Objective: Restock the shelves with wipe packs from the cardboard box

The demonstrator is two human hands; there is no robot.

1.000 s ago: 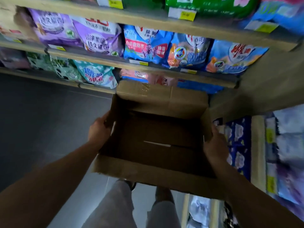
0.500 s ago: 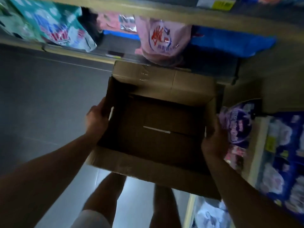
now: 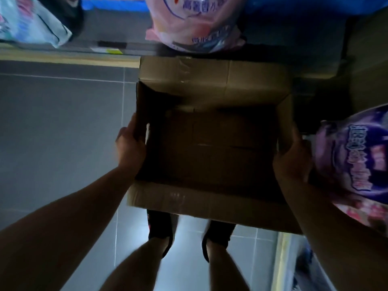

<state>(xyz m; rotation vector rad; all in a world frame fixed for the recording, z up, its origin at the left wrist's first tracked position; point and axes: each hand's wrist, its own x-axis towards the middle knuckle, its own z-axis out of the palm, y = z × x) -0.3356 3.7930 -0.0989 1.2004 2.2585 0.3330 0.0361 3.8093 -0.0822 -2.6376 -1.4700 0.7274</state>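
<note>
Two hands, our left grip [image 3: 130, 147] and right grip [image 3: 294, 156], clamp one open cardboard box [image 3: 210, 143]; three packs flank it.

Beyond the held carton, a pink printed bag [image 3: 195, 24] sat on the low shelf, with a pale teal bag [image 3: 31, 22] well off to its left. A purple bag [image 3: 354, 156] lay just right of the right-side grip. Grey floor tiles [image 3: 63, 127] spread left, and black shoes [image 3: 160, 227] stood below.
</note>
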